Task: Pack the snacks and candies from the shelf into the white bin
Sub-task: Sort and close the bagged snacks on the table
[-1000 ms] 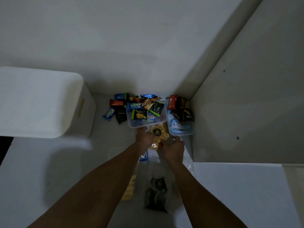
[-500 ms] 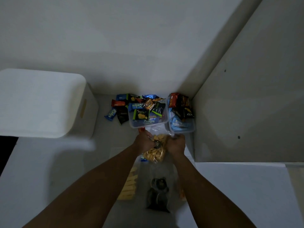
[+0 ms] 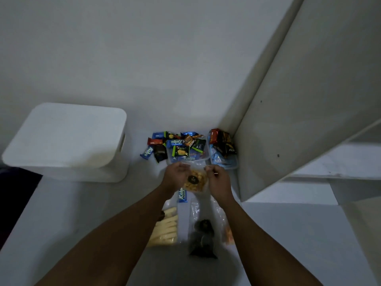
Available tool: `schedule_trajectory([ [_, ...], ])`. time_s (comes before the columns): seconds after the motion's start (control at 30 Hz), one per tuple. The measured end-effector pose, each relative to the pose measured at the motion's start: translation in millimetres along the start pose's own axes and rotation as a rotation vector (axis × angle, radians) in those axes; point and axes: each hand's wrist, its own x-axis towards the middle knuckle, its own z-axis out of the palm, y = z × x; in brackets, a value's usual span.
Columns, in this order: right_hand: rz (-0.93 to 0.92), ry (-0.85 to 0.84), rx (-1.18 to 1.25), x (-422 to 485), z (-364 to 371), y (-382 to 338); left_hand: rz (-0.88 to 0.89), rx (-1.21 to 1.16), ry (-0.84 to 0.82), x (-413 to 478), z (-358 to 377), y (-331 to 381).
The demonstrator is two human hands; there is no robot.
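Observation:
Both hands hold a clear bag of orange-yellow snacks [image 3: 195, 181] with a round black label, just above the shelf. My left hand [image 3: 174, 176] grips its left side and my right hand [image 3: 218, 178] pinches its top right corner. The white bin [image 3: 68, 139] stands at the left, its top facing me. Behind the bag, two clear tubs [image 3: 186, 149] [image 3: 223, 150] hold several small wrapped candies and snack packets, and a few packets [image 3: 153, 148] lie loose beside them.
Nearer to me lie a blue Kalpa packet [image 3: 182, 196], a pack of pale wafer sticks [image 3: 166, 228], a clear bag with dark pieces [image 3: 202, 234] and an orange pack [image 3: 227, 234]. A white side panel [image 3: 288, 120] walls the shelf on the right.
Both hands have lifted the orange snack bag a little and turned it so its black label faces up. The view has shifted slightly.

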Motion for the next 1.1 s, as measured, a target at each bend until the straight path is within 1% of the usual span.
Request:
schedule_trajectory([
  [0.07, -0.08, 0.009, -0.041, -7.3, -3.2, -13.3, 0.031, -0.096, 0.011, -17.2, -10.3, 10.3],
  [0.13, -0.134, 0.026, -0.035, -18.1, -7.1, -28.3, 0.079, -0.108, 0.029, -31.7, -20.4, 20.2],
  [0.23, -0.15, 0.062, 0.003, -33.8, -10.0, -45.5, 0.174, -0.123, 0.102, -46.2, -37.2, 33.5],
  [0.33, -0.153, 0.037, -0.013, -49.4, -4.9, -61.0, 0.21, -0.144, 0.113, -61.3, -55.9, 44.6],
  [0.47, -0.279, 0.032, -0.205, -64.1, 9.8, -84.9, 0.318, -0.075, 0.1, -81.4, -76.4, 55.6],
  [0.53, -0.357, -0.023, -0.299, -68.5, 19.2, -101.1, 0.349, -0.053, 0.074, -87.3, -84.7, 59.6],
  [0.6, -0.391, -0.095, -0.358, -74.7, 26.7, -119.4, 0.376, -0.023, 0.072, -93.5, -93.5, 63.9],
  [0.63, -0.404, -0.101, -0.368, -77.4, 29.7, -126.9, 0.389, -0.01, 0.076, -95.7, -97.9, 65.7],
  [0.73, -0.434, -0.087, -0.353, -84.6, 34.6, -140.4, 0.427, 0.008, 0.079, -103.3, -110.3, 71.1],
  [0.9, -0.448, -0.09, -0.318, -90.3, 38.6, -146.4, 0.434, -0.014, 0.051, -109.2, -121.3, 73.3],
  [1.1, -0.469, -0.09, -0.296, -98.4, 43.0, -154.4, 0.465, 0.095, 0.048, -107.3, -124.4, 73.4],
])
